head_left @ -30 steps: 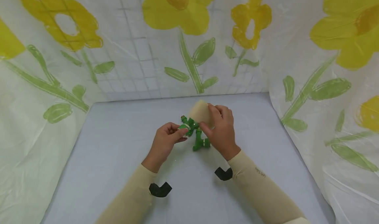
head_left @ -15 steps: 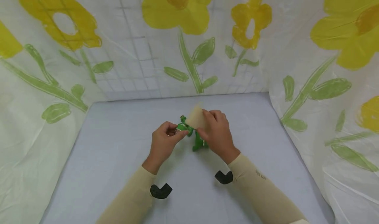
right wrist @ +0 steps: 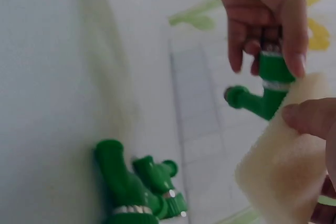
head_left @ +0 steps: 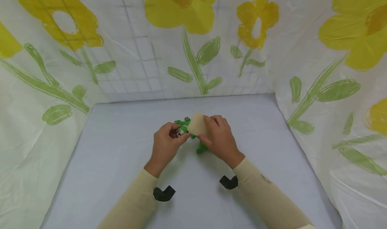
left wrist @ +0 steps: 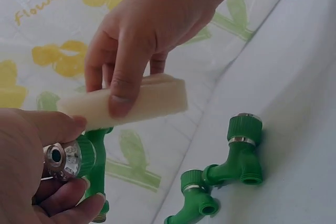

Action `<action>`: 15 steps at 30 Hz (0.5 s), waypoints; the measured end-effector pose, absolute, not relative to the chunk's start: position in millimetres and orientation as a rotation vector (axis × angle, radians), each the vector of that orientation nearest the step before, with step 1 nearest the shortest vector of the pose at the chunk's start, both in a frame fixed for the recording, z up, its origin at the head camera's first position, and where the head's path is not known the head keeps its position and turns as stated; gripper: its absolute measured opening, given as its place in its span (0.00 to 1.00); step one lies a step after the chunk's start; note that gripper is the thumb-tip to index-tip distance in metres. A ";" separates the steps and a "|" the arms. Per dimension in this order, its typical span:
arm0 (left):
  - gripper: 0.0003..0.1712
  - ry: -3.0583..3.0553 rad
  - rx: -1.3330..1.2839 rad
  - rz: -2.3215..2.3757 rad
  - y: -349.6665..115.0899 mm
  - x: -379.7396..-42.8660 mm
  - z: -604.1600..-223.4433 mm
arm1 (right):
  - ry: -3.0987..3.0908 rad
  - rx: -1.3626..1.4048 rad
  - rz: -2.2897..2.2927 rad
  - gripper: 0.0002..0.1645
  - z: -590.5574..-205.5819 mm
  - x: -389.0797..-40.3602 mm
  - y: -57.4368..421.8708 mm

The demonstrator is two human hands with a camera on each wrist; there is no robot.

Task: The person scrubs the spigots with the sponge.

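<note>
My left hand (head_left: 164, 141) pinches a green plastic tap (left wrist: 94, 156) by its round silver end, between thumb and fingers. The tap (right wrist: 274, 69) is held up off the table. My right hand (head_left: 222, 138) grips a cream-coloured sponge (head_left: 196, 124), thumb on one side and fingers on the other. In the left wrist view the sponge (left wrist: 163, 100) lies against the top of the held tap and hides part of it. Two more green taps lie below on the table, one tap (left wrist: 244, 156) touching or very near the other tap (left wrist: 197, 192).
A pale tabletop (head_left: 121, 175) spreads under both hands. White sheeting (head_left: 136, 71) with yellow flowers hangs behind and at both sides. Black curved pieces (head_left: 164, 193) stick out at the wrists of the beige sleeves (head_left: 133, 195).
The right hand has moved left with the sponge, down over the held tap. The left hand has shifted slightly left, turning the tap so its silver end faces the head camera.
</note>
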State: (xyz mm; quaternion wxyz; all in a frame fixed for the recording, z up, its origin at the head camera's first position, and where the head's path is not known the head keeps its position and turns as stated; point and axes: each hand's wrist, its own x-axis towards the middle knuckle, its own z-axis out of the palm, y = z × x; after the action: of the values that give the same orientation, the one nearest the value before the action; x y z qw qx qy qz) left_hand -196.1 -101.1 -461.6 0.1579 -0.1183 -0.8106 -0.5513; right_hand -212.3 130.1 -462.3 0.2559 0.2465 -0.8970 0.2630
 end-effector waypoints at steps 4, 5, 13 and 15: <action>0.21 -2.305 -0.366 -1.577 -103.3 -196.0 -461.9 | -2.425 0.577 0.788 0.41 -464.2 -215.2 132.2; 0.20 -2.291 -0.372 -1.584 -104.2 -196.1 -462.5 | -2.436 0.582 0.800 0.41 -464.8 -214.8 132.0; 0.25 -2.179 -0.457 -1.603 -110.9 -197.9 -466.3 | -2.530 0.745 0.856 0.40 -468.1 -209.3 129.2; 0.27 -2.204 -0.488 -1.553 -109.9 -197.4 -466.4 | -2.494 0.726 0.851 0.41 -464.8 -212.0 129.9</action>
State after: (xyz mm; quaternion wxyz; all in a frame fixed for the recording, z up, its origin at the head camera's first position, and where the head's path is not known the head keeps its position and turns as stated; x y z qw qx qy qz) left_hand -197.4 -109.9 -466.4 0.1997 -0.1744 -0.7882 -0.5554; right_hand -212.0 129.9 -464.8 0.2026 0.2601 -0.8935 0.3048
